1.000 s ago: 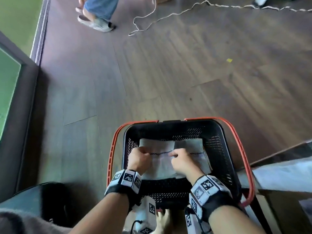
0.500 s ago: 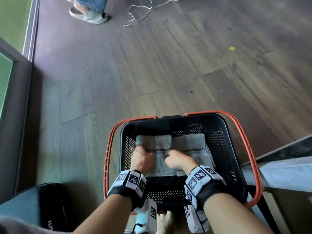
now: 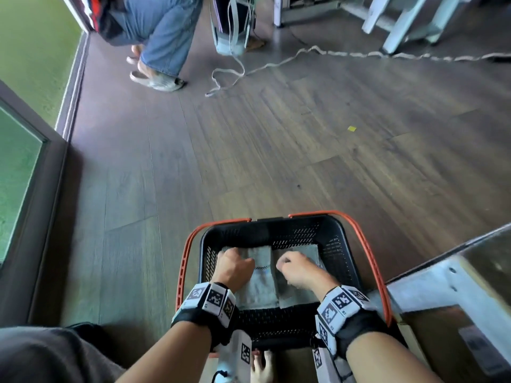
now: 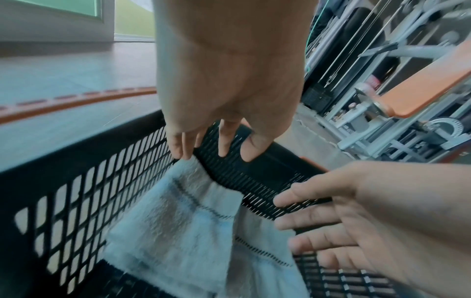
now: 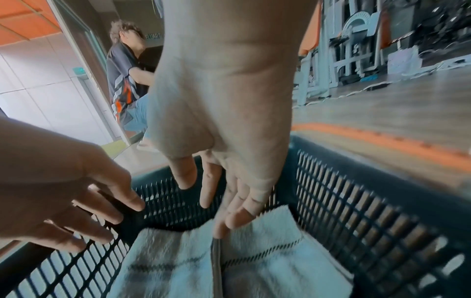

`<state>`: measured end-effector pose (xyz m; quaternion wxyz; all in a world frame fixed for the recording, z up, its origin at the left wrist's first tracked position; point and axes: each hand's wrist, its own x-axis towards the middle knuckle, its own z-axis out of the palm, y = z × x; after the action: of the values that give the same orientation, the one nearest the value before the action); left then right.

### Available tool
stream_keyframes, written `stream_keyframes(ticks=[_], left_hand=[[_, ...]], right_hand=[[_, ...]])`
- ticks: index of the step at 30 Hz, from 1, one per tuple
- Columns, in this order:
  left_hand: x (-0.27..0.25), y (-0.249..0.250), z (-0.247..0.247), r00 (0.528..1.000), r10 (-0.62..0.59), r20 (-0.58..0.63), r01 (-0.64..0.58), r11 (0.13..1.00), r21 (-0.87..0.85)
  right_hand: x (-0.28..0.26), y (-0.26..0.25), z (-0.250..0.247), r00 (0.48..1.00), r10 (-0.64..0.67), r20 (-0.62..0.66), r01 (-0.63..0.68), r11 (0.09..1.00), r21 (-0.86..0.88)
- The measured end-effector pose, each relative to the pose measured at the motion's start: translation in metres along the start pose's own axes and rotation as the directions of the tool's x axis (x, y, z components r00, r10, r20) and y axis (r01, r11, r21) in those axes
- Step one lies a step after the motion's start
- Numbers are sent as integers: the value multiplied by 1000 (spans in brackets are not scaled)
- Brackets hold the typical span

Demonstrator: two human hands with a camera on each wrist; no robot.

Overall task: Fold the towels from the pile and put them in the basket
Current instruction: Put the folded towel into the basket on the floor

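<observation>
A black mesh basket [image 3: 276, 221] with orange handles [image 3: 370, 261] stands on the floor just in front of me. Two folded pale towels lie side by side in it, one on the left [image 3: 260, 286] and one on the right [image 3: 290, 298]. My left hand [image 3: 235, 268] hovers over the left towel [image 4: 178, 221] with its fingers hanging loose, and one fingertip [image 4: 182, 155] touches the towel's far corner. Over the right towel [image 5: 267, 262] my right hand [image 3: 297, 268] is spread with straight fingers [image 5: 229, 219]. Neither hand grips anything.
A person in jeans and sandals [image 3: 163, 45] stands at the far left, beside a hanging bag [image 3: 229, 31]. A white cable [image 3: 304, 53] trails across the wooden floor. A white table frame [image 3: 448, 283] is close on my right, a glass door [image 3: 16, 167] on my left.
Both hands held the towels at the stitched band and lowered them into the basket. Now the fingers have loosened off them and the hands have moved apart. The head view has tilted up.
</observation>
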<state>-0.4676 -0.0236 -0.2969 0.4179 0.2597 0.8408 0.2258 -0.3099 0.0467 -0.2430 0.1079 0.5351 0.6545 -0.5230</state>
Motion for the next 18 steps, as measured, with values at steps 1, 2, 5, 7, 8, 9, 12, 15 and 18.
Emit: stream_keyframes(ticks=[1,2,5,7,8,9,12,15,18], left_hand=[[-18,20,-11,999,37,-5,-37,999,11],[-41,43,-24,997,80,-4,-80,997,22],[-97,93,-52,979,204,19,-205,975,83],[-123,115,-68,967,254,35,-256,961,108],[-136,126,-77,961,275,36,-277,954,118],[-149,135,-85,954,299,39,-301,945,129],[-190,157,-109,922,378,87,-386,913,129],[-227,174,-126,885,448,125,-463,874,145],[-261,187,-135,837,522,167,-545,824,157]], right_hand=[[-9,-3,-8,999,-12,-38,14,999,39],[-21,-8,-16,996,-29,-81,36,996,78],[-62,-30,-39,971,-101,-215,133,982,137],[-95,-47,-52,943,-152,-295,201,969,145],[-112,-55,-57,929,-174,-326,229,963,140],[-129,-62,-62,912,-198,-359,261,956,133],[-178,-79,-71,845,-255,-471,342,934,108],[-221,-87,-77,796,-265,-544,391,912,128],[-261,-89,-83,753,-247,-610,417,896,153]])
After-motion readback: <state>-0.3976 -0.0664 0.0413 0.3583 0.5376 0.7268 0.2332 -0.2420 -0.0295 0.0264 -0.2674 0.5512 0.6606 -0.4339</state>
